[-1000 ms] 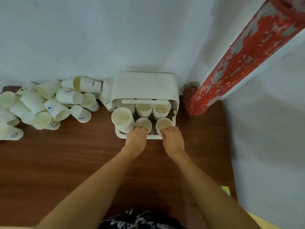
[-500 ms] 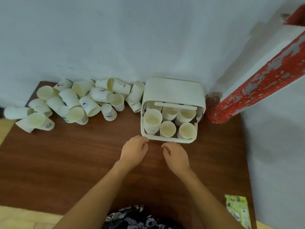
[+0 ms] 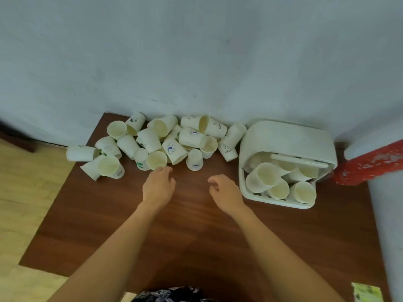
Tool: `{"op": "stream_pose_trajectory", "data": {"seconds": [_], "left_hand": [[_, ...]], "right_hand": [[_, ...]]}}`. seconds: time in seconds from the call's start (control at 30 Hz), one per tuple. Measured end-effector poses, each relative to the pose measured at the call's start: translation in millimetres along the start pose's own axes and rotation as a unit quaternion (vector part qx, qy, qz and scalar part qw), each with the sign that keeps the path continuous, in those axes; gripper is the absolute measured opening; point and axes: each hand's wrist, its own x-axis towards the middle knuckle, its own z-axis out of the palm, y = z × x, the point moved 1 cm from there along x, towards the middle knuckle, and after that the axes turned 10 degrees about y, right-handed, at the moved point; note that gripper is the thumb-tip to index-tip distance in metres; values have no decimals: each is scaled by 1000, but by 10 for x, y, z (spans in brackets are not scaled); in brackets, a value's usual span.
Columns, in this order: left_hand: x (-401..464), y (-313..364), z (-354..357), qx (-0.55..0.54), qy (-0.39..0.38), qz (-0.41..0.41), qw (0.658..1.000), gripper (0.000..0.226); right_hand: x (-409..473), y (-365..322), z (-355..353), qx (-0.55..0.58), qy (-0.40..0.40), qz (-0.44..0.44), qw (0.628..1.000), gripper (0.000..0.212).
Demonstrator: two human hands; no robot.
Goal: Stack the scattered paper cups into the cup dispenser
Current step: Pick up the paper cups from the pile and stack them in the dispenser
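Light wooden floor [image 3: 26,192]: visible at 9 o'clock, beyond the bench edge.

Dark brown wooden bench [image 3: 192,232]: set against a pale grey wall [image 3: 196,57]; carries all items below.

Heap of white paper cups with small printed logos [image 3: 152,142]: at 11 o'clock along the wall edge, most lying on their sides, mouths facing various ways; a few overlap one another. One side-lying cup with its cream-coloured mouth toward the camera [image 3: 156,160] forms the near edge of the heap.

Left hand [image 3: 158,186]: at 12 o'clock of the forearm, fingers loosely curled, holding nothing. The near-edge cup lies at the hand's 12 o'clock, its rim just at the fingertips [image 3: 163,169]; contact cannot be told.

Right hand [image 3: 226,192]: over bare bench, fingers loosely bent, holding nothing. The heap lies at its 11 o'clock, apart; the dispenser sits just beside it at 3 o'clock.

White plastic cup dispenser with rounded top and bar handle [image 3: 285,138]: at 2 o'clock, against the wall. Several cups stand or lean in its open front tray, mouths toward the camera.

Red pipe with flaking paint [image 3: 370,164]: at 3 o'clock, right of the dispenser.

Green printed packet [image 3: 368,292]: at 5 o'clock, on the bench corner.
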Motion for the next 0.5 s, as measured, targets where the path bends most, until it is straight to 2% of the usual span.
{"op": "stream_pose_trajectory", "data": {"seconds": [0.23, 0.4, 0.5], "left_hand": [[509, -457, 31, 11, -50, 63, 997, 33], [752, -584, 128, 38, -113, 59, 991, 29], [821, -614, 193, 21, -115, 57, 991, 20]], "right_hand": [[643, -495, 362, -100, 10, 1, 995, 55], [931, -564, 605, -142, 15, 31, 989, 65], [987, -587, 717, -165, 39, 46, 984, 67]]}}
